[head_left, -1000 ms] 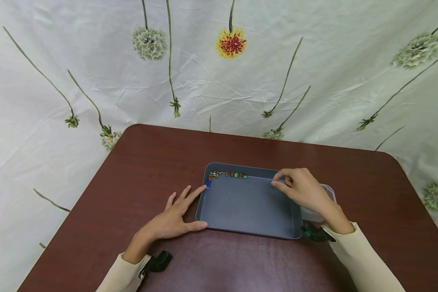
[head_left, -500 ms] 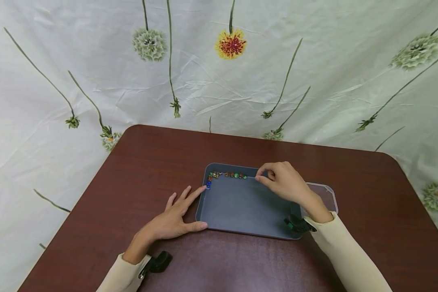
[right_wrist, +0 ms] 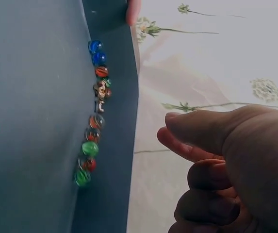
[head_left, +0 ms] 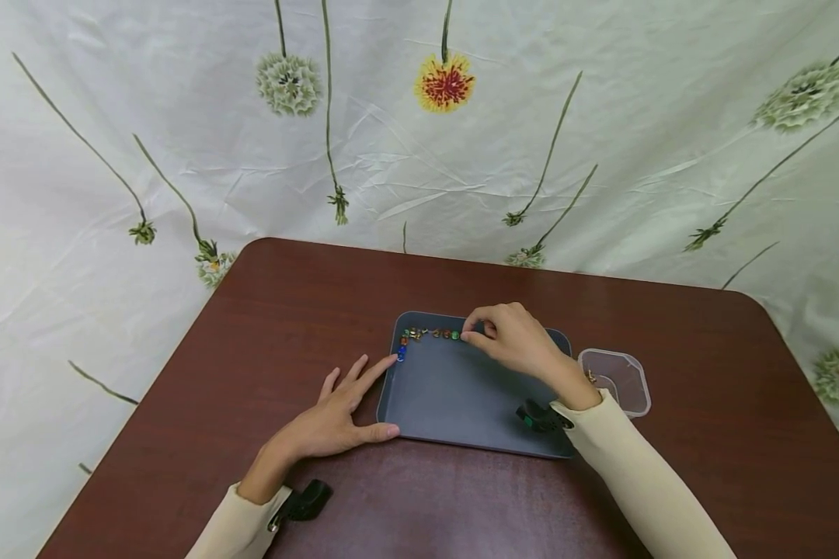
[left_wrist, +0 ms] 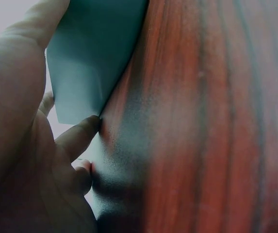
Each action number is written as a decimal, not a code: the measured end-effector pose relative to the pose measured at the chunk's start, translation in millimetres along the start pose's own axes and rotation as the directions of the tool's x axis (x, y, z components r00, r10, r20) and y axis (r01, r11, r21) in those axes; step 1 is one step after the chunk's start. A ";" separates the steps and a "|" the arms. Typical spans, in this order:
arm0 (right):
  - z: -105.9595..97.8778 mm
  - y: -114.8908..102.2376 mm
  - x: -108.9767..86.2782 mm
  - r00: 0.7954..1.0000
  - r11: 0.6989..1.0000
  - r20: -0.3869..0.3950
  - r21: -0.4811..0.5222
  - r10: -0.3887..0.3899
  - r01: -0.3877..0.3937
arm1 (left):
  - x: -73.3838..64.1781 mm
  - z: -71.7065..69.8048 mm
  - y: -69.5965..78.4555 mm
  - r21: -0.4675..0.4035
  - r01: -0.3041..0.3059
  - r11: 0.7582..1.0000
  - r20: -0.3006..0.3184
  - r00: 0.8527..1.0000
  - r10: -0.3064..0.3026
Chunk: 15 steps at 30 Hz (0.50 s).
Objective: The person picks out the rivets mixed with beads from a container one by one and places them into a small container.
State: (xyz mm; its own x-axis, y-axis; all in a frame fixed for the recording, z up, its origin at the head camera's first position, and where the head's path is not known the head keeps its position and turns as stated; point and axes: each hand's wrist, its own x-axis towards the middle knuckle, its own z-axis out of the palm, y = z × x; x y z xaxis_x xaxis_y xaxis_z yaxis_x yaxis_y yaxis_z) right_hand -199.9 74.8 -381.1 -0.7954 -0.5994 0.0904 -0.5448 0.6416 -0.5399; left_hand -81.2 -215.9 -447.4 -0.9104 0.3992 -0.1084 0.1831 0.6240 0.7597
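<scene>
A shallow blue-grey tray (head_left: 461, 404) lies on the table. Glass marbles (right_wrist: 90, 148) in blue, green and red-orange, with small gold-coloured pieces (right_wrist: 101, 92) among them, line its far edge and far left corner. My left hand (head_left: 332, 419) spreads its fingers along the tray's left side; the index fingertip is beside the blue marbles (head_left: 402, 353) and the thumb is at the near left corner. Over the row's right end is my right hand (head_left: 513, 338), thumb and index fingertip close together, other fingers curled. Whether something small sits between those fingertips is hidden, even in the right wrist view.
A clear plastic container (head_left: 625, 380) stands right of the tray, with a small gold-coloured piece (head_left: 591, 376) inside. The dark red-brown wooden table (head_left: 301, 310) carries everything. Behind it hangs a white cloth (head_left: 363, 140) printed with flowers.
My right hand has moved left across the tray, from its right side to the end of the marble row, uncovering the plastic container. The left hand stays in place.
</scene>
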 end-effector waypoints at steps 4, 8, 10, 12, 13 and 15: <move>5.8 -3.4 7.9 1.000 1.000 0.029 0.003 -0.001 0.001 | 0.1 0.0 0.2 0.002 -0.002 1.000 -0.004 1.000 0.002; 12.0 -6.1 14.9 0.999 1.000 0.038 0.007 -0.004 0.004 | 0.3 -0.4 0.1 0.008 -0.003 1.000 -0.006 1.000 0.003; 15.4 -7.2 18.1 0.999 1.000 0.041 0.012 -0.010 0.010 | 0.3 -0.7 -0.1 0.012 -0.001 1.000 -0.005 1.000 0.001; 19.0 -8.3 20.9 0.999 1.000 0.047 0.015 -0.012 0.012 | 0.2 -0.9 -0.4 0.016 -0.001 1.000 -0.003 1.000 0.001; 20.6 -9.0 22.2 0.999 1.000 0.051 0.016 -0.015 0.014 | 0.2 -0.9 -0.5 0.016 -0.001 1.000 -0.003 1.000 0.001; 23.8 -10.6 24.9 0.998 1.000 0.065 0.017 -0.016 0.015 | -0.1 -1.0 -0.4 0.015 -0.002 1.000 -0.003 1.000 0.002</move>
State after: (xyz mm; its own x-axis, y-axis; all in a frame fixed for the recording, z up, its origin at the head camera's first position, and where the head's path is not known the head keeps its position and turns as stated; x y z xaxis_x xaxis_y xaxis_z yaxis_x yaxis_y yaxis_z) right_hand -207.6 41.7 -393.1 -0.7675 -0.6395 0.0447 -0.5522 0.6240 -0.5529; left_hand -81.6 -216.9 -447.1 -0.9111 0.3987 -0.1050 0.1906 0.6330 0.7503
